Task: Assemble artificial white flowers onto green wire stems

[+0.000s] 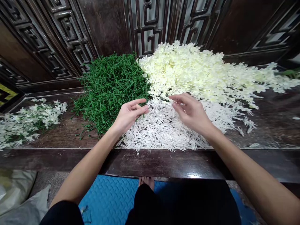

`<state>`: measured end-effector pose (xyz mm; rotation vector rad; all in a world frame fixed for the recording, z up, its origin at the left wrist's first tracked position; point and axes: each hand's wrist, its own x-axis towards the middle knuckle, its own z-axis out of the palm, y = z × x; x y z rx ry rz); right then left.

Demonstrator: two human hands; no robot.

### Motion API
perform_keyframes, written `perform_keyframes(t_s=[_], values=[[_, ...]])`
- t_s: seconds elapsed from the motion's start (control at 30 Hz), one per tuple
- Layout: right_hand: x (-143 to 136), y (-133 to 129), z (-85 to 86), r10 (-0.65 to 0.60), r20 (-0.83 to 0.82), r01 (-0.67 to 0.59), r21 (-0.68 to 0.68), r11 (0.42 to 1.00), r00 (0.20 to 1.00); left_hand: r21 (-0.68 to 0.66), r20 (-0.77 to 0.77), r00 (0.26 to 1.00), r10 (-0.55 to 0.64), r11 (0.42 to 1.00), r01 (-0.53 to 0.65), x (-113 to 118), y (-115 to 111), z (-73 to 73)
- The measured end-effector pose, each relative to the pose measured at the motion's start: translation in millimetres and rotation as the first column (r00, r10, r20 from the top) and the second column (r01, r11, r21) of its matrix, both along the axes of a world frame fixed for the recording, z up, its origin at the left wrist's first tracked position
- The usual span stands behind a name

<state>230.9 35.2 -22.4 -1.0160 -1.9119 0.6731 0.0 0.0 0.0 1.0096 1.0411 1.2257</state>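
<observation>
My left hand (131, 115) hovers over the border between a pile of green plastic stems (114, 84) and a heap of thin white sprigs (161, 128). Its thumb and index finger are a little apart; a bit of green shows just below the thumb. Above the same sprigs, my right hand (191, 111) has its fingers curled and drawn together, near the lower edge of a mound of cream-white artificial blossoms (187, 68). Something small and pale is at its fingertips, too small to make out.
Green-stemmed white flowers (35, 120) lie at the left of the dark wooden bench (145, 162). Carved wooden panels (110, 25) rise behind. Below are a blue mat (110, 197), a foot and pale sacks (30, 206) at the lower left.
</observation>
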Motion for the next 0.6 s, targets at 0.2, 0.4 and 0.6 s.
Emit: perform_keyframes(t_s=[0.2, 0.4, 0.6], values=[[0.0, -0.7, 4.7, -0.032, -0.163, 0.010, -0.138, 0.990, 0.986, 0.064, -0.382, 0.917, 0.113, 0.993, -0.095, -9.3, 5.8, -8.9], [0.6, -3.4, 6.7, -0.060, -0.222, 0.010, -0.220, 0.976, 0.973, 0.261, -0.458, 0.879, 0.132, 0.965, -0.009, -5.3, 0.8, -2.3], [-0.4, -5.4, 7.9, -0.039, -0.169, 0.000, -0.223, 0.975, 0.985, 0.389, -0.422, 0.894, 0.148, 0.921, 0.032, -1.4, -3.4, 1.5]])
